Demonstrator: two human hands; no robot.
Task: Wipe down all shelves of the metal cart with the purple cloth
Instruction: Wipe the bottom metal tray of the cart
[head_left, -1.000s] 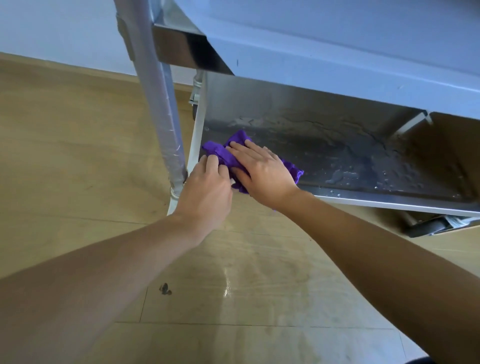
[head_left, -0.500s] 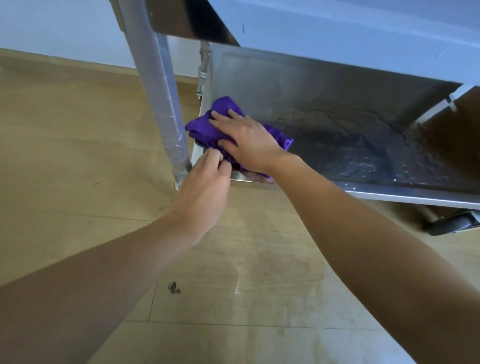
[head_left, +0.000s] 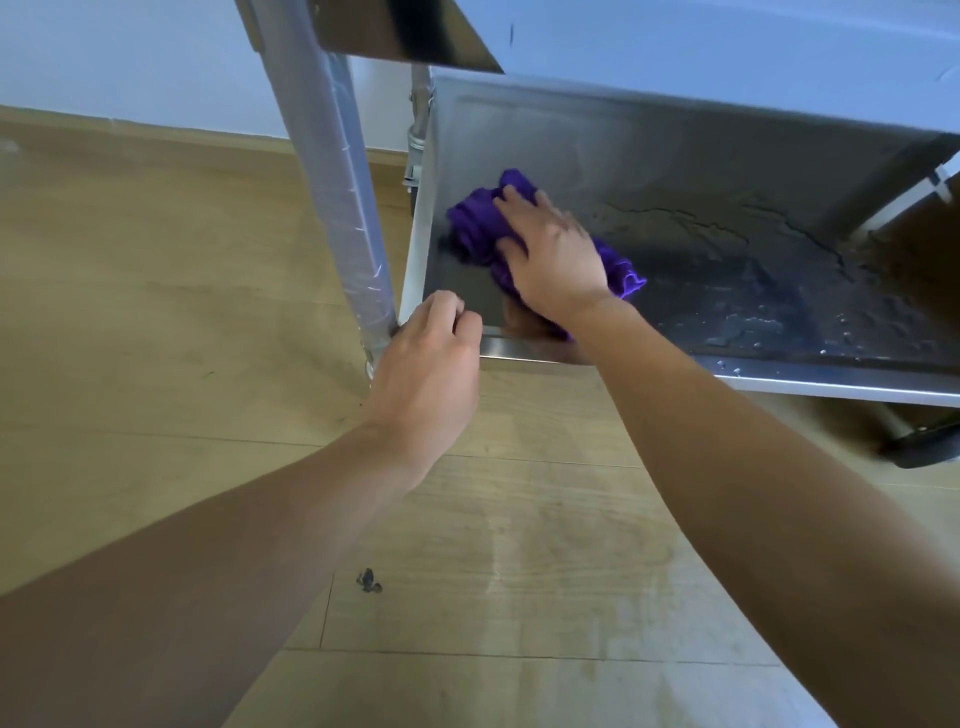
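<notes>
Forearms: both come in from the 6 o'clock edge, elbows cut off by the frame.
Floor (head_left: 156, 374): pale wood planks; dark speck (head_left: 369, 581) at 6 o'clock of the left hand, too small to identify.
Left hand (head_left: 426, 374): fingers curled over the front-left corner of the lower shelf (head_left: 727, 218), gripping its rim; fingertips folded out of sight.
Post (head_left: 337, 182): upright, wrapped in clear film, just at 10 o'clock of the left hand; top cut off.
Right hand (head_left: 556, 260): fingers straight and spread, pressing flat on the purple cloth (head_left: 475, 223); palm hides the cloth's middle.
Cloth position: bunched on the lower shelf's left end, showing at 10 o'clock and 4 o'clock of the right hand.
Shelf surface: wet film and droplets (head_left: 753, 322) toward 3 o'clock; far-right end in shadow, hard to read.
Caster (head_left: 924, 447): dark, under the shelf's right front, partly cut off at the 3 o'clock edge.
Upper shelf (head_left: 727, 47): overhangs at 12 o'clock, only its underside and edge visible.
Wall (head_left: 130, 52): pale, at 11 o'clock.
</notes>
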